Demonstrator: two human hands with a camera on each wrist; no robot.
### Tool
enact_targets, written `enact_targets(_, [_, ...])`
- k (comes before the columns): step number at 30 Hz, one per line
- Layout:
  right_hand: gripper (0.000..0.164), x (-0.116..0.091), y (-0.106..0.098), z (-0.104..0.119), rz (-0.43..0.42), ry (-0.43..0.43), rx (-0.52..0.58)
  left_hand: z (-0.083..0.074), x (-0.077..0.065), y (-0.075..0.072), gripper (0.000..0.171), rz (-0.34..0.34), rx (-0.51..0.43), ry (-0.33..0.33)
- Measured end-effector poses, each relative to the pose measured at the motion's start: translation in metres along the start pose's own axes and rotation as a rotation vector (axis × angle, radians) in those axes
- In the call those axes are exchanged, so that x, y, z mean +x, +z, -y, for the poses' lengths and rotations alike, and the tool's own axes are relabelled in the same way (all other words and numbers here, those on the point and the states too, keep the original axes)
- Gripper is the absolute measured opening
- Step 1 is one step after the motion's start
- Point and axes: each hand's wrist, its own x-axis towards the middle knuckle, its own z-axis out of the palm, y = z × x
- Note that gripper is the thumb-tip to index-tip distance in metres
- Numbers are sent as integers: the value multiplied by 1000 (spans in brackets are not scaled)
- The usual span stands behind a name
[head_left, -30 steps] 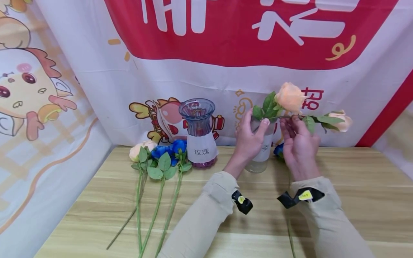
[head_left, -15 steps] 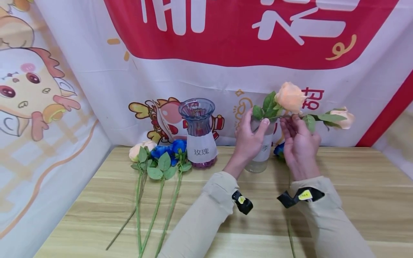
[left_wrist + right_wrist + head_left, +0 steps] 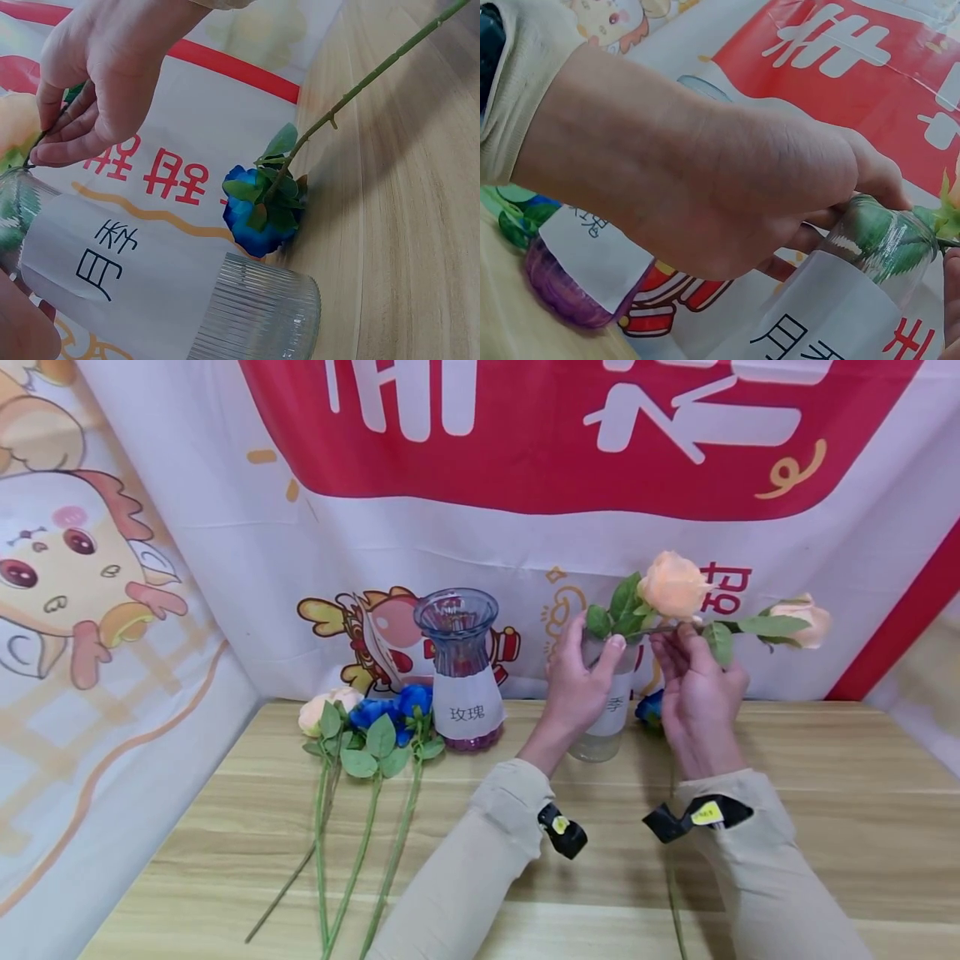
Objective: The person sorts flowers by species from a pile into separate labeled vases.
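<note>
One light-looking, pale-peach rose (image 3: 806, 620) should handle best by the thin stem (image 3: 660, 629) the right hand (image 3: 703, 706) pinches; the left hand (image 3: 577, 685) curls round a clear ribbed-glass vase (image 3: 259, 311).

- Warm peach on the higher rose (image 3: 675, 583), with green leaves (image 3: 624, 599)
- Pale peach on the sideways rose (image 3: 804, 622)
- Colourless, finely ribbed glass for the clear vase (image 3: 262, 307); black characters on its white label (image 3: 157, 289)
- Smoky blue above, purple at the base on the other vase (image 3: 461, 660)
- Deep blue on the flowers (image 3: 375, 713) lying left
- Light brown, streaked grain on the table (image 3: 847, 777)
- Plain beige on the sleeves (image 3: 465, 860)
</note>
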Motion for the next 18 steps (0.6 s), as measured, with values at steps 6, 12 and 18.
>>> enact_targets(6, [17, -1, 2, 0, 5, -40, -29, 0, -1, 0, 58, 4, 0, -12])
enact_targets(12, [23, -3, 4, 0, 14, -63, -72, 1, -1, 0, 59, 2, 2, -11])
enact_targets(18, [29, -4, 7, -1, 35, -110, -127, 1, 0, -1, 57, 5, -2, -14])
